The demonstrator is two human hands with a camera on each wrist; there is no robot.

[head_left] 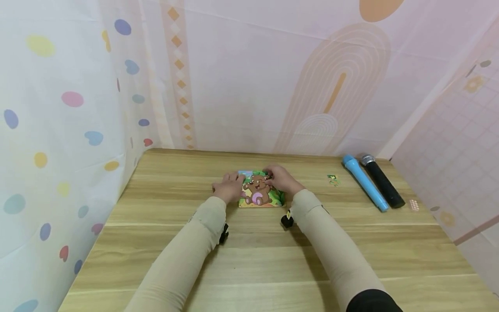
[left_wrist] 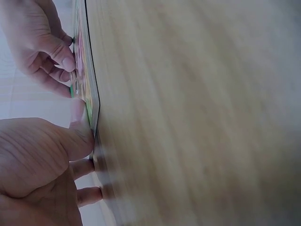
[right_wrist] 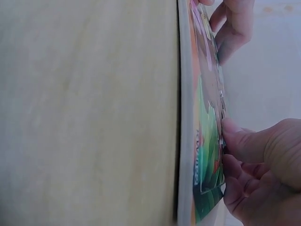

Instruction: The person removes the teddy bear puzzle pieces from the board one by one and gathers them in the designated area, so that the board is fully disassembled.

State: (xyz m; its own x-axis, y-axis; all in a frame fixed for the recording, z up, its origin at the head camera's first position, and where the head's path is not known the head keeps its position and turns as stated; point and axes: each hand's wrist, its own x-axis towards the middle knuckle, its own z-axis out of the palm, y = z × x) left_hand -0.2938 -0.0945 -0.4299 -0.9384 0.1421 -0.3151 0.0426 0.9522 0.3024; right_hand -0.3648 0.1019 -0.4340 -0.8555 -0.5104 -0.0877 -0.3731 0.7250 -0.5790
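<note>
A small jigsaw puzzle board (head_left: 257, 197) with a cartoon brown bear on a green background lies flat on the wooden table. At its left edge, my left hand (head_left: 230, 187) steadies it. The left wrist view shows that thumb (left_wrist: 81, 117) laid on the board's rim and the other fingers reaching down to the table beside it. Over the board's upper right part, my right hand (head_left: 283, 180) pinches a small puzzle piece between thumb and fingertips, right at the picture surface. The fingers (right_wrist: 237, 141) mostly cover this piece in the right wrist view.
Farther right on the table lies a small green and yellow puzzle piece (head_left: 333, 180). Beyond it are a blue microphone (head_left: 365, 184), a black microphone (head_left: 383, 184) and a small pink-patterned item (head_left: 414, 205). A patterned cloth backdrop (head_left: 241, 78) rises behind the table.
</note>
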